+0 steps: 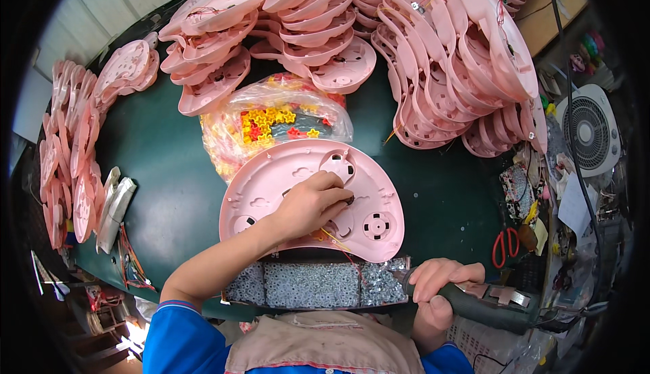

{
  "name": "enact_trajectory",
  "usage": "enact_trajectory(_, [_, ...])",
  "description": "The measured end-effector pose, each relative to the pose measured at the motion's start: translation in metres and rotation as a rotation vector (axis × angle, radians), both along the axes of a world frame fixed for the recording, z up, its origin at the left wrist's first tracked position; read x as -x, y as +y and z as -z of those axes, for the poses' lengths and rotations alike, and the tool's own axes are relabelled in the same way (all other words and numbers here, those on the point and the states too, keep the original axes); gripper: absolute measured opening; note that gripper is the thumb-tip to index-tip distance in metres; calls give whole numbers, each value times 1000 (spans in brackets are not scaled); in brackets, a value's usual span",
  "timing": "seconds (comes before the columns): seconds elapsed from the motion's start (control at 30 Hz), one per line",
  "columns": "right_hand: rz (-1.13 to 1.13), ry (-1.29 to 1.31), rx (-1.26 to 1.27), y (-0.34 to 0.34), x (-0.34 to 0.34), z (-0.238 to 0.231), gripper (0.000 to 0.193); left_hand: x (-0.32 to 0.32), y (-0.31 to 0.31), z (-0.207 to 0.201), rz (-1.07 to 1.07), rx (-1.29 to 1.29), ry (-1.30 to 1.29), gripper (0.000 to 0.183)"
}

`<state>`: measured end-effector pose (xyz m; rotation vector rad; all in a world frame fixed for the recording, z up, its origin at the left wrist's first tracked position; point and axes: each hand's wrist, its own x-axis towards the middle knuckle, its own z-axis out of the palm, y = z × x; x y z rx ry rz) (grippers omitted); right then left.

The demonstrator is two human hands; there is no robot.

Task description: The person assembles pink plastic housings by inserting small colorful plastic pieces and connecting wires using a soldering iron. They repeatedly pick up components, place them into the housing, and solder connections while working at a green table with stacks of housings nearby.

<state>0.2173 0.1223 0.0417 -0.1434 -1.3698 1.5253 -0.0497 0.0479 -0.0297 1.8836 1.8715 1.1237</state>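
A pink kidney-shaped plastic shell [271,178] lies in front of me with its inner side up, showing posts, round recesses and star-shaped openings. My left hand [313,205] reaches over its middle, fingers closed in a pinch at a small dark part [349,200]. A yellow wire [335,240] runs out from under that hand. On the right, beyond the shell's edge, my right hand [440,286] is wrapped round a dark, thick-bodied corded hand tool [497,308]. The tool's kind cannot be made out.
A clear bag [277,120] of yellow and red star pieces sits behind the shell. Stacked pink shells [447,56] line the far side and left. A silvery patterned strip [311,284] lies along the near edge. Red scissors [505,247] and a fan [588,130] are on the right.
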Motion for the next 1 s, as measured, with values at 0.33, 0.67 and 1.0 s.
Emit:
enact_trajectory(0.33, [21, 148, -155, 23, 29, -7, 42, -16, 3, 5, -98, -11, 43, 13])
enact_trajectory(0.67, [55, 109, -22, 21, 68, -6, 42, -17, 1, -18, 23, -4, -76, 23])
enact_trajectory(1.0, [21, 166, 48, 20, 72, -5, 44, -19, 0, -14, 189, 19, -285, 17])
